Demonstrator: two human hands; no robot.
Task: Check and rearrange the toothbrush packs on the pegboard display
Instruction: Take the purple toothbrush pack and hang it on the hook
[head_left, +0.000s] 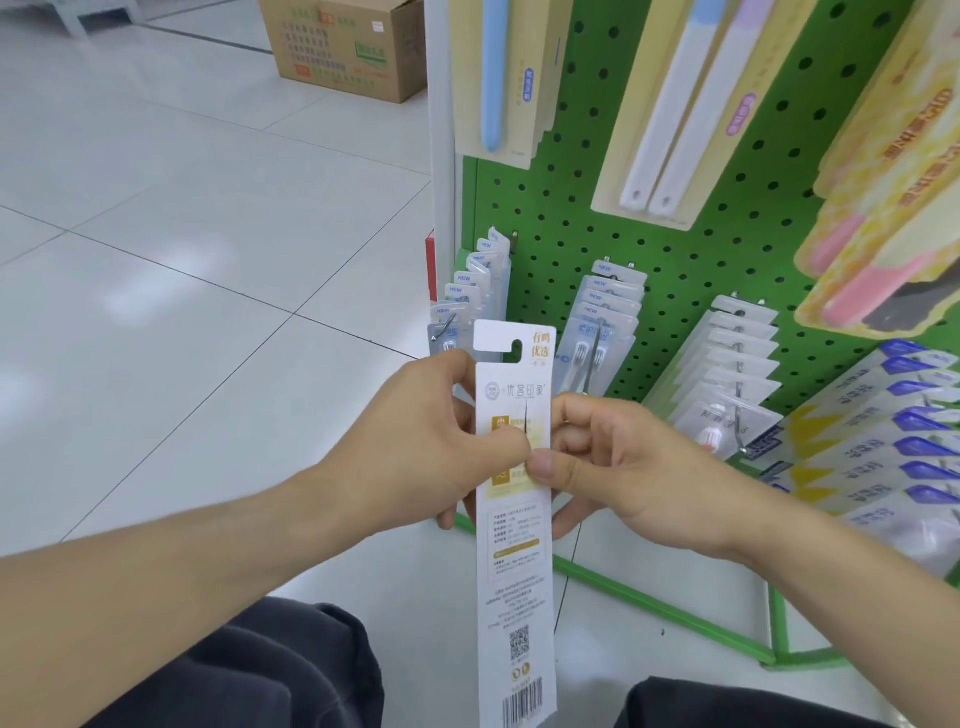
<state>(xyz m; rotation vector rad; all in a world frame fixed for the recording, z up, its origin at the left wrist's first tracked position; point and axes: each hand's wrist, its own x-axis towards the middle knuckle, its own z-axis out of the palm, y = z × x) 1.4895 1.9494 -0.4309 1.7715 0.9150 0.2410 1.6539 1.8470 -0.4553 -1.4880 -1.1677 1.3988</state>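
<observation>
Head view: long white card toothbrush pack (515, 545) upright, printed back toward camera, off any hook, in front of green perforated metal pegboard (566, 208). Left hand (415, 447) fingers curled round left edge, steadying. Right hand (613, 467) thumb and fingers pinch right edge mid-height (likely reading the label). Hang slot on top, ready for re-hanging. Cardboard box (343, 47) on floor behind; contents not visible. Hooks carry clear blister packs (605, 332) in rows.
</observation>
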